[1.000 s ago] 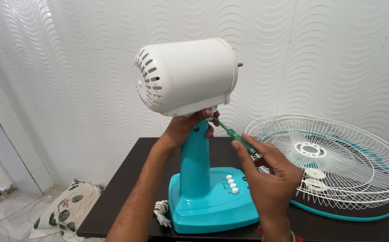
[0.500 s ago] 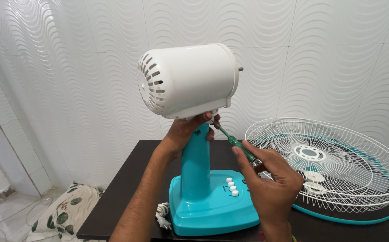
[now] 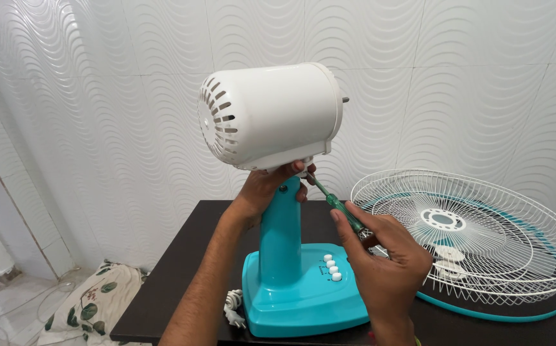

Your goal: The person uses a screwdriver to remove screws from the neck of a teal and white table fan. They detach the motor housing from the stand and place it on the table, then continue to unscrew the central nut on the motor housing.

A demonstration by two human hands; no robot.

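Observation:
A table fan without its blades stands on a dark table [image 3: 175,269]: a white vented motor housing [image 3: 271,115] on a turquoise neck [image 3: 280,230] and base [image 3: 297,301] with several white buttons [image 3: 332,268]. My left hand [image 3: 266,187] grips the top of the neck just under the housing. My right hand [image 3: 384,256] holds a green-handled screwdriver [image 3: 341,210], its tip pointing up-left at the joint below the housing by my left fingers.
White wire fan guards [image 3: 477,230] with a turquoise rim lie flat on the table's right side. The fan's cord and plug [image 3: 232,307] hang at the base's left. A leaf-print cloth [image 3: 89,301] lies on the floor at left. A wavy white tiled wall stands behind.
The view has shifted slightly, so the fan sits a little lower and to the right. Both hands keep their hold, the screwdriver tip staying at the joint.

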